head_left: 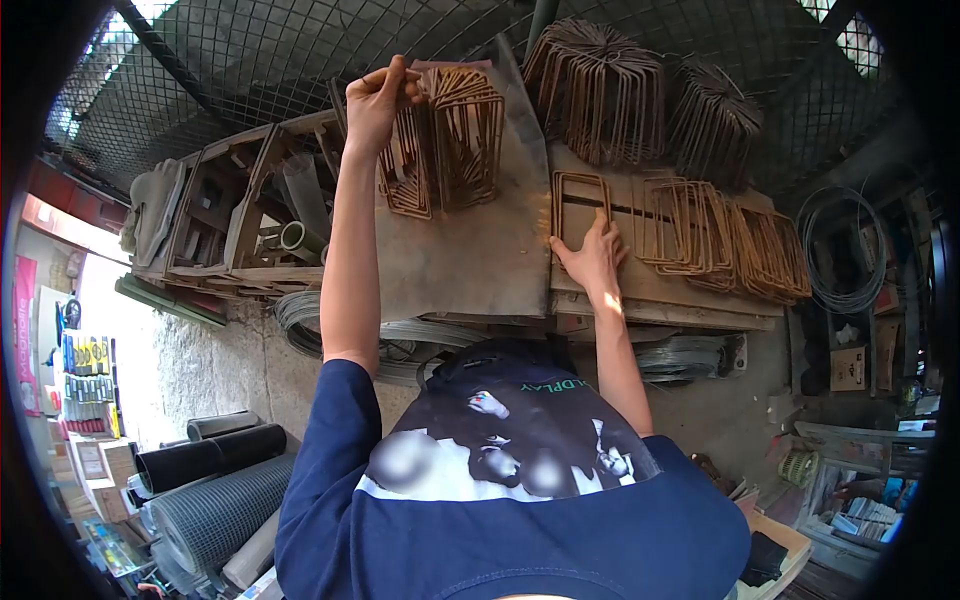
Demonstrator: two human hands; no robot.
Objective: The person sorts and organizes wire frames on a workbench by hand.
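Hands well apart, one at either side of the work. Left hand (382,100): fingers curled at the upper corner of the near stack (470,145), which stands on the far half of the panel (460,265); whether it grips a wire cannot be told. Right hand (592,258): thumb and fingers spread over the near end of the loose frame (556,208), which lies on the table (660,308) just right of the panel; contact apparent, pinch not confirmed.

Other frames: a row of thin frames (690,235) on the table, farther right of the panel; two tall stacks (600,100) beyond its far right corner.

Risks (judged): the near stack could topple or fan out if the left hand tugs one frame while others are hooked on it. The loose frame might skid or catch in the dark gap beneath it if pushed unevenly. Rough, rusty-looking wire could scrape bare fingers.

Not resolved: left fingertips, partly lost against the wires; the loose frame's near end, under the right hand; individual frames within the stacks, overlapping. Dark lens border cuts off the surroundings.
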